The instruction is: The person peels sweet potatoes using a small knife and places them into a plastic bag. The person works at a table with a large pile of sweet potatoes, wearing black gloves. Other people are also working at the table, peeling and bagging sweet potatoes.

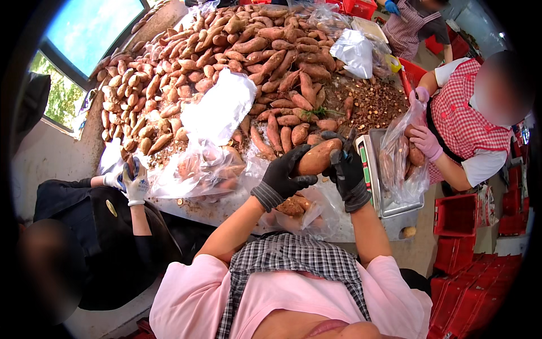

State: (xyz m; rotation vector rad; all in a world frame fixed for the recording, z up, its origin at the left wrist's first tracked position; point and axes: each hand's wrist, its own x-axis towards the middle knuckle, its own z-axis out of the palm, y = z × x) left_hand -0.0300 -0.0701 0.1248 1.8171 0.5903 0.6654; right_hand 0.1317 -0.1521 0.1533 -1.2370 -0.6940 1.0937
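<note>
My left hand (pixel 286 173), in a black glove with a grey cuff, grips one end of a large sweet potato (pixel 318 156) held level above the table's near edge. At its other end is my right hand (pixel 347 169), gloved alike, with a dark tool (pixel 350 137), possibly a knife, jutting up from the fingers. Below my hands a clear plastic bag (pixel 322 209) holds some sweet potatoes (pixel 294 205). A big heap of sweet potatoes (pixel 254 44) covers the far side of the table.
Right of my hands stands a scale (pixel 374 207) with a metal tray, where a co-worker in pink gloves (pixel 425 142) handles a filled bag (pixel 404 156). Another co-worker's gloved hands (pixel 134 180) are at the left. Bagged sweet potatoes (pixel 203 169) lie between us. Red crates (pixel 455 216) stand at the right.
</note>
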